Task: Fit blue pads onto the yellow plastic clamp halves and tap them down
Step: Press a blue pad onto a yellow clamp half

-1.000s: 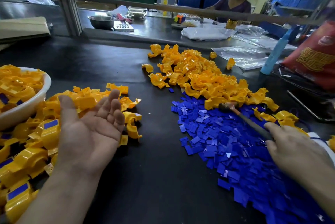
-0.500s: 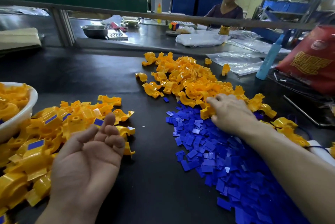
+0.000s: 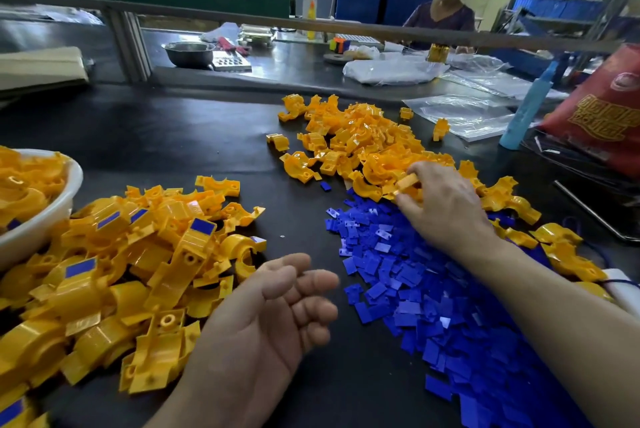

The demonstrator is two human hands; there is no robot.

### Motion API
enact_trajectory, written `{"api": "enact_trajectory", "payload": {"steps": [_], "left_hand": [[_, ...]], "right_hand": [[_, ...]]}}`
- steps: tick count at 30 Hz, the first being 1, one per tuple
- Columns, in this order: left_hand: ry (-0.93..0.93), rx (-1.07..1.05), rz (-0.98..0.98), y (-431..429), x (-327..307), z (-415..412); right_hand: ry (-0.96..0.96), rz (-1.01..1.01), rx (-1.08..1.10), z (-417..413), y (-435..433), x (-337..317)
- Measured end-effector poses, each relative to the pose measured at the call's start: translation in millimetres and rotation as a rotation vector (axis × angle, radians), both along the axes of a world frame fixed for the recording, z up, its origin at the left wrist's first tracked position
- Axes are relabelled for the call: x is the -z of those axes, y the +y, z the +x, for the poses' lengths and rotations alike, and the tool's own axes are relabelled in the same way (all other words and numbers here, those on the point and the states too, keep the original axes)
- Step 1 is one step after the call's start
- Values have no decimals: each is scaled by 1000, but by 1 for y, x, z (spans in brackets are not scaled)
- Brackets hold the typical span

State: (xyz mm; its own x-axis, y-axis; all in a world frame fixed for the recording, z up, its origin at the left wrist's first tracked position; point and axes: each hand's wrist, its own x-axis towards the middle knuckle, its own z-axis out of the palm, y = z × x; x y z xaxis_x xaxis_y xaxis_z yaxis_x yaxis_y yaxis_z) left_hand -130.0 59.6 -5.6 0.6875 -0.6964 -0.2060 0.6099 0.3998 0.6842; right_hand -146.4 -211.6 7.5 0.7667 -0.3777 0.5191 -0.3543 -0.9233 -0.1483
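Observation:
A heap of bare yellow clamp halves (image 3: 360, 140) lies at the middle back of the black table. My right hand (image 3: 446, 209) reaches into its near edge and pinches one yellow clamp half (image 3: 407, 182) between thumb and fingers. A spread of loose blue pads (image 3: 426, 289) covers the table below that hand and under my right forearm. My left hand (image 3: 273, 310) rests palm up near the front, fingers loosely curled, holding nothing. Left of it sits a pile of yellow halves with blue pads fitted (image 3: 131, 254).
A white bowl (image 3: 52, 220) of yellow halves stands at the far left. A light blue bottle (image 3: 526, 109), a red bag (image 3: 602, 109) and clear plastic bags (image 3: 464, 112) lie at the right back. Another person (image 3: 446, 8) sits beyond a metal rail (image 3: 311, 26).
My right hand let go of the hammer, moved left and forward to the yellow heap, and took hold of one clamp half. My left hand drifted right, away from the fitted pile.

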Motion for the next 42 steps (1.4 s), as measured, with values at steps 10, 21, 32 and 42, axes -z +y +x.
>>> {"api": "enact_trajectory", "payload": {"steps": [10, 21, 32, 42], "left_hand": [[-611, 81, 329, -1, 5, -16], [-1184, 63, 770, -2, 10, -21], [-901, 60, 875, 3, 15, -3], [-614, 85, 714, 1, 15, 4]], "right_hand": [[-112, 1765, -501, -89, 107, -15], [36, 1640, -253, -92, 127, -3], [556, 76, -70, -95, 102, -20], [630, 15, 57, -81, 71, 2]]}}
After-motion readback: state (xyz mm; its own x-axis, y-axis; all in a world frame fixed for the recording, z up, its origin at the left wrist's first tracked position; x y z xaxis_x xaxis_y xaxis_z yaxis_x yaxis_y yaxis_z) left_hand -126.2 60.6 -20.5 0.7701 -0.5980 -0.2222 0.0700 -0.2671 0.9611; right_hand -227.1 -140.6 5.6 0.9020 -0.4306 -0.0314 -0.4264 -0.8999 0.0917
